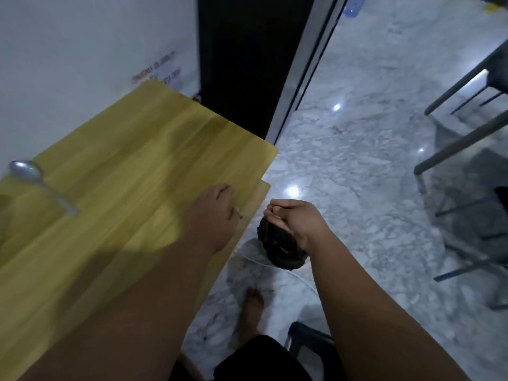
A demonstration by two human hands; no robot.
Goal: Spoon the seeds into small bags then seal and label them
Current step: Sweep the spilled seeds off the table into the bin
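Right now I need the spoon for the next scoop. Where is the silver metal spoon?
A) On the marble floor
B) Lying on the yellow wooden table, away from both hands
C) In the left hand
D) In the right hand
B: the silver metal spoon lies at the left end of the yellow wooden table, well clear of the left hand and the right hand.

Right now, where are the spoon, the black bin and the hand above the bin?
spoon (26, 171): head view, on its bowl.
black bin (277, 251): head view, on its dark crumpled top.
right hand (295, 221): head view, on the middle of the hand.
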